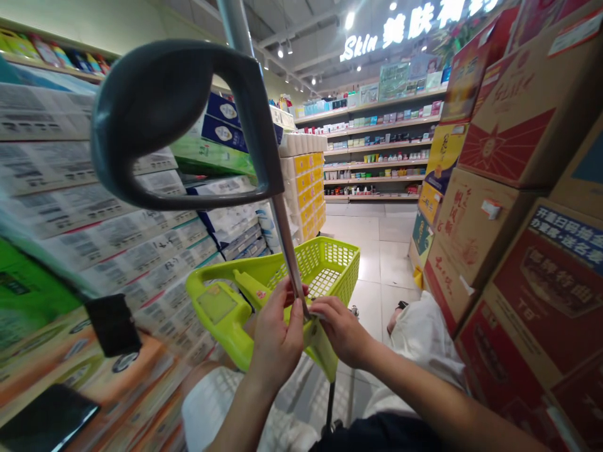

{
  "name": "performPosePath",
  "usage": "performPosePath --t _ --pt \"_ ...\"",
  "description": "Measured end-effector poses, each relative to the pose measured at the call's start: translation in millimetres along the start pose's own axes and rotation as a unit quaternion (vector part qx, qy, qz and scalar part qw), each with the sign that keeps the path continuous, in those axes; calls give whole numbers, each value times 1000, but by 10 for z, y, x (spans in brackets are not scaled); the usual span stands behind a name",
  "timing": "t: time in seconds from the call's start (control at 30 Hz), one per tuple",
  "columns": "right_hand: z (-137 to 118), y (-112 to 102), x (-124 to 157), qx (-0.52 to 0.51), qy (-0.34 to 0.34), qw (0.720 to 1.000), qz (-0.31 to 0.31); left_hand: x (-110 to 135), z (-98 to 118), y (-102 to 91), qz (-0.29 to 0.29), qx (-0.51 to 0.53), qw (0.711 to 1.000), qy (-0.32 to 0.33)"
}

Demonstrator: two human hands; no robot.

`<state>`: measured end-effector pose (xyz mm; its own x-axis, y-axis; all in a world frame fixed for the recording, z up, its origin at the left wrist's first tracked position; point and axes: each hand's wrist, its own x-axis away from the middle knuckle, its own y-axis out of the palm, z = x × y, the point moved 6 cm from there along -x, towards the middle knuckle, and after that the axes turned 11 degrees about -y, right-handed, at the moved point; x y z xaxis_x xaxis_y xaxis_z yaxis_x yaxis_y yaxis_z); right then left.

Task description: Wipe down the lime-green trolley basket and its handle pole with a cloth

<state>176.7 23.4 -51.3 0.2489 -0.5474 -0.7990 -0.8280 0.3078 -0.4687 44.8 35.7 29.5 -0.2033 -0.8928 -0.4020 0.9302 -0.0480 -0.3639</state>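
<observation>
My left hand (pixel 277 333) wraps the lower part of a thin metal pole (pixel 287 238), with its fingers around the shaft. My right hand (pixel 339 329) pinches the pole near its foot, just beside my left hand. At the pole's top is a dark grey plastic loop handle (pixel 146 69), close to the camera and touching neither hand. Below both hands sits a lime-green plastic shopping basket (pixel 301 267) with mesh walls. Its green handle end (pixel 217 304) lies to the left of my left hand. The pole's exact join with the basket is hidden behind my hands.
Wrapped packs of goods (pixel 94 220) are stacked high on the left, and printed cardboard cartons (pixel 490 238) on the right. Between them a tiled aisle floor (pixel 372 270) leads to store shelves (pixel 377 150) of small products. White cloth (pixel 424 333) lies beside the cartons.
</observation>
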Motion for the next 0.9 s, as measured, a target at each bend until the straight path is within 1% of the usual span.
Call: performPosePath --t 0.07,0.13,0.2,0.3,0.4,0.47,0.57,0.67,0.73,0.8,0.9 --pt "117 -17 25 18 20 1000 -8 -17 -16 -59 -2 8 1000 -1" --pt "222 -17 19 38 55 998 -7 -41 -39 -118 -3 13 1000 0" --pt "243 33 -37 39 82 996 -7 -71 -69 -163 -9 20 1000 -4" --pt "78 209 -186 -13 68 997 -23 -115 -122 -198 -15 40 999 -21" --pt "-75 330 -278 -43 59 997 -19 -144 -164 -199 -17 47 998 -34" --pt "-77 352 -279 -44 67 997 -20 -155 -185 -196 -11 28 999 -35" --pt "14 331 -264 -29 73 996 -32 -169 -230 -190 1 -31 999 -36" --pt "113 296 -295 -19 87 995 -35 -182 -306 -132 -25 -93 994 -48" --pt "138 292 -333 -34 106 993 -32 -185 -346 -87 -43 -123 990 -46" --pt "96 297 -369 -60 107 992 -22 -184 -365 -58 -49 -143 988 -38" --pt "-65 290 -401 -81 67 994 2 -176 -390 -36 -51 -171 983 -46"
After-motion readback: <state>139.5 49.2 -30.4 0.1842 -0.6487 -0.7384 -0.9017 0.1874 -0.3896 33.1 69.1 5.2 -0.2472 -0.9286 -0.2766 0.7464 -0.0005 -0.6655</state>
